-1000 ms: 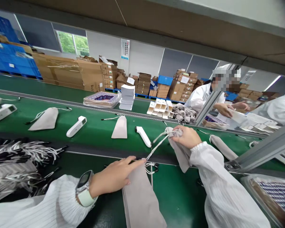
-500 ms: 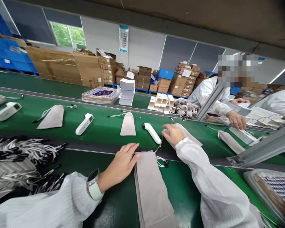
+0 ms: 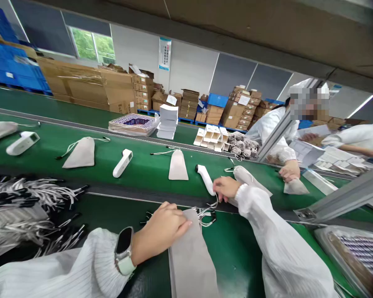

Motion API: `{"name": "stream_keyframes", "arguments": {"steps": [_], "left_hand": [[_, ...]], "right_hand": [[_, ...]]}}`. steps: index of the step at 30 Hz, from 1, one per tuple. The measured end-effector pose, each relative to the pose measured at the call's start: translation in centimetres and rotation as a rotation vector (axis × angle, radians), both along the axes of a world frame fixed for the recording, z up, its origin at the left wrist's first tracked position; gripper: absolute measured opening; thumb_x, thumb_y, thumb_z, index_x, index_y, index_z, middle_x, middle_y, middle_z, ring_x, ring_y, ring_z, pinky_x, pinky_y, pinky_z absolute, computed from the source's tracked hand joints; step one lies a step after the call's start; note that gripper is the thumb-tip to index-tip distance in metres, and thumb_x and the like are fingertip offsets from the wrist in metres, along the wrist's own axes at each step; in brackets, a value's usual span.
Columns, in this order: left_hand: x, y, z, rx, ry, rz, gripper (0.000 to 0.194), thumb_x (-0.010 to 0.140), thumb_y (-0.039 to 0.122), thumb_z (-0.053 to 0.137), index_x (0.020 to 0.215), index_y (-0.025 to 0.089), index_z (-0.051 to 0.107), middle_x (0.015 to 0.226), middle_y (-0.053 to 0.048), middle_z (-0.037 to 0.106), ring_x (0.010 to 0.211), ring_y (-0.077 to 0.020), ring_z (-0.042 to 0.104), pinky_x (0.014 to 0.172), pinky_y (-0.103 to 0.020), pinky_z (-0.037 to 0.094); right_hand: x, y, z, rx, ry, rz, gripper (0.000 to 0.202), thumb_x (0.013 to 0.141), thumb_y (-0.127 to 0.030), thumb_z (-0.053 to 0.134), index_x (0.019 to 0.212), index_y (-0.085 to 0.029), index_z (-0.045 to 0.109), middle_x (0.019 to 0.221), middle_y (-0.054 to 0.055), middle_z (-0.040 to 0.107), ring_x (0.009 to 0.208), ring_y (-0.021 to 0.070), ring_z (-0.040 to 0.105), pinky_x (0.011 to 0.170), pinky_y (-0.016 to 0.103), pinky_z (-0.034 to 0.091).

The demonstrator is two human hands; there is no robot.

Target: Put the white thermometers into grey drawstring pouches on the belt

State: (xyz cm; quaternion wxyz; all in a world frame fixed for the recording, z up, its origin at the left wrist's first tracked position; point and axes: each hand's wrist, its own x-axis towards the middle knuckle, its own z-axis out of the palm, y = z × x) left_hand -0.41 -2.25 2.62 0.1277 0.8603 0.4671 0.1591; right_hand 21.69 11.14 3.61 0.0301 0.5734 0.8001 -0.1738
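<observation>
A stack of flat grey drawstring pouches lies in front of me, white cords at its top end. My left hand is closed at the top pouch's upper left corner, fingers curled and mostly hidden, thumb on the fabric. At the belt's near edge, my right hand pinches a drawstring that runs toward the stack's top. Just left of those fingers lies a white handheld thermometer with a black tip. A filled-looking pouch rests behind my right wrist.
Along the green belt sit another pouch and another thermometer. Heaped corded pouches lie at left. A metal post slants at right. Beyond it, a co-worker's hand holds a pouch. A bagged tray stands near right.
My right hand has drawn back toward me from the pouch on the belt, with a cord at its fingers. My left hand's fingers have curled in. Belt items appear shifted right.
</observation>
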Motion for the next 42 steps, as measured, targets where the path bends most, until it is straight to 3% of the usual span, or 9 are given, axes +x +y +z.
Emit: {"name": "stream_keyframes", "arguments": {"steps": [4, 7, 11, 15, 19, 22, 26, 33, 42], "left_hand": [[-0.4, 0.5, -1.1, -0.092, -0.124, 0.196, 0.024, 0.083, 0.034, 0.037, 0.092, 0.019, 0.053, 0.091, -0.005, 0.052, 0.088, -0.0203, 0.048, 0.076, -0.031, 0.036], [-0.7, 0.8, -1.3, -0.295, -0.163, 0.202, 0.022, 0.079, 0.035, 0.040, 0.090, 0.020, 0.051, 0.090, -0.004, 0.051, 0.090, -0.0217, 0.047, 0.076, -0.032, 0.037], [-0.6, 1.3, -1.7, -0.410, -0.274, 0.256, 0.015, 0.071, 0.030, 0.048, 0.082, 0.021, 0.046, 0.083, 0.000, 0.048, 0.082, -0.0190, 0.048, 0.068, -0.028, 0.038], [-0.4, 1.6, -1.9, -0.214, -0.361, 0.356, 0.012, 0.069, 0.022, 0.048, 0.080, 0.022, 0.043, 0.078, 0.001, 0.048, 0.080, -0.0179, 0.046, 0.067, -0.027, 0.037], [-0.4, 1.3, -1.0, -0.165, -0.332, 0.262, 0.005, 0.076, 0.026, 0.045, 0.076, 0.021, 0.048, 0.077, 0.001, 0.052, 0.080, -0.0184, 0.046, 0.068, -0.028, 0.036], [-0.3, 0.8, 0.0, -0.193, -0.311, 0.138, 0.020, 0.085, 0.028, 0.033, 0.080, 0.022, 0.051, 0.080, 0.001, 0.053, 0.078, -0.0163, 0.048, 0.069, -0.027, 0.036], [-0.2, 0.4, 0.9, -0.191, -0.248, 0.093, 0.020, 0.086, 0.029, 0.032, 0.079, 0.021, 0.049, 0.077, 0.001, 0.051, 0.076, -0.0153, 0.048, 0.066, -0.025, 0.036], [0.2, -0.1, 2.1, -0.203, -0.289, 0.002, 0.017, 0.087, 0.030, 0.032, 0.080, 0.021, 0.046, 0.082, 0.002, 0.047, 0.076, -0.0132, 0.045, 0.066, -0.022, 0.035], [-0.3, 0.4, 1.6, -0.082, -0.483, 0.171, 0.016, 0.085, 0.031, 0.036, 0.073, 0.020, 0.040, 0.078, 0.001, 0.038, 0.071, -0.0117, 0.041, 0.064, -0.023, 0.037]], "right_hand": [[-1.7, 0.5, -1.3, 0.355, -0.049, -0.187, 0.034, 0.077, -0.038, 0.042, 0.105, -0.020, 0.048, 0.091, 0.009, 0.060, 0.083, 0.0231, 0.056, 0.066, 0.032, 0.041], [-2.2, 1.3, -2.6, 0.357, -0.089, -0.250, 0.054, 0.066, -0.043, 0.057, 0.113, -0.019, 0.044, 0.091, 0.013, 0.059, 0.093, 0.0306, 0.051, 0.070, 0.039, 0.040], [-0.9, 2.2, -3.5, 0.313, 0.002, -0.300, 0.056, 0.067, -0.035, 0.058, 0.119, -0.021, 0.041, 0.092, 0.012, 0.059, 0.095, 0.0290, 0.050, 0.075, 0.040, 0.038], [0.3, 2.9, -3.3, 0.208, 0.456, -0.421, 0.058, 0.067, -0.033, 0.056, 0.121, -0.020, 0.037, 0.093, 0.007, 0.060, 0.086, 0.0221, 0.056, 0.074, 0.035, 0.041], [0.1, 2.4, -1.5, 0.093, 0.962, -0.431, 0.059, 0.071, -0.033, 0.052, 0.123, -0.017, 0.028, 0.092, 0.006, 0.060, 0.082, 0.0166, 0.058, 0.066, 0.029, 0.045], [-0.5, 1.0, 0.7, -0.041, 1.406, -0.362, 0.060, 0.062, -0.032, 0.062, 0.114, -0.023, 0.034, 0.089, 0.002, 0.059, 0.083, 0.0158, 0.056, 0.065, 0.026, 0.045], [-1.9, -1.8, 3.1, -0.118, 1.564, -0.188, 0.067, 0.061, -0.031, 0.065, 0.116, -0.029, 0.026, 0.088, 0.000, 0.056, 0.084, 0.0151, 0.055, 0.067, 0.027, 0.046], [-4.2, -4.2, 3.2, -0.283, 1.499, 0.085, 0.073, 0.067, -0.030, 0.062, 0.121, -0.034, 0.013, 0.076, -0.003, 0.054, 0.073, 0.0132, 0.056, 0.063, 0.027, 0.045], [-4.9, -5.2, 1.7, -0.508, 1.121, 0.396, 0.033, 0.070, -0.039, 0.059, 0.091, -0.018, 0.046, 0.079, -0.001, 0.050, 0.069, 0.0071, 0.047, 0.062, 0.020, 0.039]]}}
